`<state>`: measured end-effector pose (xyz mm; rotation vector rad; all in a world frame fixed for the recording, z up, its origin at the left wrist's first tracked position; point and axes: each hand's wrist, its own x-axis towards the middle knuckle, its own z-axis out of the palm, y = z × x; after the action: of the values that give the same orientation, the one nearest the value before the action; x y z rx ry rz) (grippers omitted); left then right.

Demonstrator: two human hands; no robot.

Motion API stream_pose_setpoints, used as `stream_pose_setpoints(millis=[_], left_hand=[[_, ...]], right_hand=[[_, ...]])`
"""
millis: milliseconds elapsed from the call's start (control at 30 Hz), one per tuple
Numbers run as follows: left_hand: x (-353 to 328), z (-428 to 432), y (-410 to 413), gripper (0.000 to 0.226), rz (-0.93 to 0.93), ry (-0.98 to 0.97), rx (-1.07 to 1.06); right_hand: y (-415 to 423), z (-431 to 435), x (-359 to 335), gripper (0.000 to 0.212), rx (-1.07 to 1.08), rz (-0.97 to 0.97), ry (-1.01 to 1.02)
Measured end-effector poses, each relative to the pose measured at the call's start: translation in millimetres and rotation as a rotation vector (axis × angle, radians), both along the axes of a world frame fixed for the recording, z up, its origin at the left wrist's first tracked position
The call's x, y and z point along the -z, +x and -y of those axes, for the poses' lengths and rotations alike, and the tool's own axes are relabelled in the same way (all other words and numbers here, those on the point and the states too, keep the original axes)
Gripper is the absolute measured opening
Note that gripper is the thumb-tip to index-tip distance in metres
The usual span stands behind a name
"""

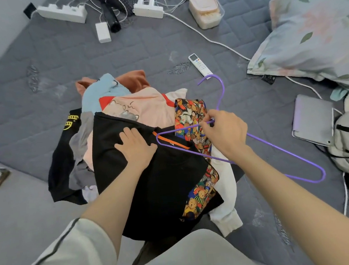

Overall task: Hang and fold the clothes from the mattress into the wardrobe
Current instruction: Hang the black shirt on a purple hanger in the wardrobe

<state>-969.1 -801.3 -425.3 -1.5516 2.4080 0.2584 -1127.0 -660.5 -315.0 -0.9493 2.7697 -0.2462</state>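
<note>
We had the pile of clothes [138,106] in the middle of the grey quilted mattress [80,56], just in front of our knees. On top lay a black T-shirt [163,185] with an orange-trimmed neckline, and our left hand [136,144] rested flat on it beside that neckline, fingers straight and slightly spread. Our right hand [225,132] pinched a purple wire hanger [222,87] where its neck meets the shoulders, fingers curled round the wire. The hook pointed away from us, one end of the hanger sat over the neckline, and the other reached out past our right forearm. We could not tell whether that near end was inside the collar or only lying on it. Under and beside the black shirt showed a bear-print fabric [191,114], a peach shirt [144,107], a light blue garment [101,92], a rust-coloured one [133,77] and a white sleeve [227,201]. Another black garment with yellow print [66,151] lay at the left of the pile. A white remote [199,64] lay just beyond the hook, a floral pillow [312,37] sat to the right, and two white power strips [64,12] with cables lay at the far edge of the mattress.
</note>
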Motion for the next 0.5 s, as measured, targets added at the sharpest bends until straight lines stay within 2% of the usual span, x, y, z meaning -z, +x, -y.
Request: stream_pose_setpoints(millis=[133,300,500], left_hand=[[-6,6,-2,0.050,-0.010,0.025,0.007],[-26,7,17,0.019,-0.299,0.139,0.000],[-50,-6,41,0.011,-0.542,0.179,0.092]], right_hand=[[1,-8,4,0.016,0.001,0.039,-0.026],[0,-5,14,0.017,0.073,0.238,-0.123],[21,20,34,0.011,0.015,0.496,-0.309]])
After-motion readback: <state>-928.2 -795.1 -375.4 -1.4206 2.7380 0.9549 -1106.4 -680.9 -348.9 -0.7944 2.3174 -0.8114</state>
